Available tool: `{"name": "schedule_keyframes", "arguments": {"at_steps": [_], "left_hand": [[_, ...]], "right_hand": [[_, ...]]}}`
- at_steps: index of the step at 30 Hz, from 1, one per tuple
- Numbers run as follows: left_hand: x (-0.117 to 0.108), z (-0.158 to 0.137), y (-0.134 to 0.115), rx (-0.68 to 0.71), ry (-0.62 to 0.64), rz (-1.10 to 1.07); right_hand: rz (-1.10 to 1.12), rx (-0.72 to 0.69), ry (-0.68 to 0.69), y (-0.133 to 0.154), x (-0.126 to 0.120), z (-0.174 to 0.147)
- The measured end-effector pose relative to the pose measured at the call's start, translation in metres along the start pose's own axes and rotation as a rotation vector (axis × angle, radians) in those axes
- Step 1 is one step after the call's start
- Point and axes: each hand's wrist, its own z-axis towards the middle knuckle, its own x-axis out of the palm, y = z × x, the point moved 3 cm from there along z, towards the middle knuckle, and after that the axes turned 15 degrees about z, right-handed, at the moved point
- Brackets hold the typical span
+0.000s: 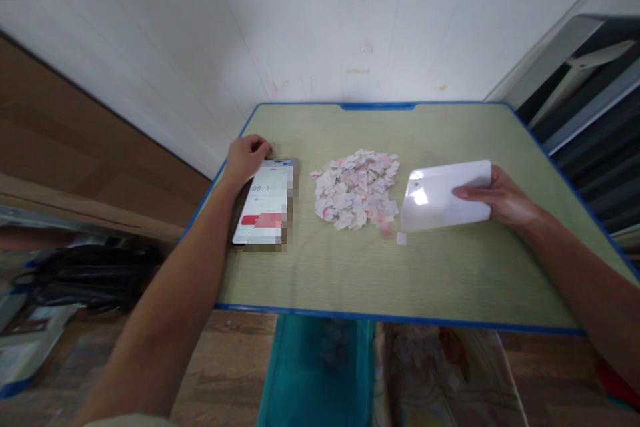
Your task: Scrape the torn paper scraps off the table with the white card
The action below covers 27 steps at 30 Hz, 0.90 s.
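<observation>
My right hand (513,200) grips a flat, glossy white plastic scraper (435,203), thumb across its upper face. The scraper's left edge lies just right of a heap of small torn paper scraps (356,188), white with pink marks. One square paper scrap (401,239) lies by itself below the scraper's corner. At the table's left side, my left hand (247,157) rests with fingers curled in, beside the top end of a phone (263,203). I see nothing between those fingers. The phone lies face up, showing a timer and a red button, partly blurred.
The green table (450,280) has a blue rim and backs against a white wall (320,40). Below its front edge are a teal bin (315,380) and a lined container (450,380) holding scraps. Brown cardboard (90,127) stands left; dark folded furniture (590,93) leans right.
</observation>
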Motion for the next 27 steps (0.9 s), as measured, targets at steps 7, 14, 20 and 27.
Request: {"name": "schedule_keyframes", "arguments": {"at_steps": [7, 14, 20, 27], "left_hand": [[0.001, 0.0, 0.001, -0.013, 0.002, 0.01], [0.003, 0.001, 0.002, -0.003, -0.002, -0.001], [0.001, -0.001, 0.0, -0.024, 0.006, 0.002], [0.001, -0.001, 0.0, -0.014, 0.007, -0.001]], "right_hand": [[-0.037, 0.038, 0.028, 0.001, -0.015, 0.002], [-0.191, 0.083, 0.146, 0.005, -0.011, 0.0], [-0.152, 0.122, 0.233, -0.007, 0.032, -0.013], [0.078, -0.032, 0.017, -0.002, 0.013, -0.006]]}}
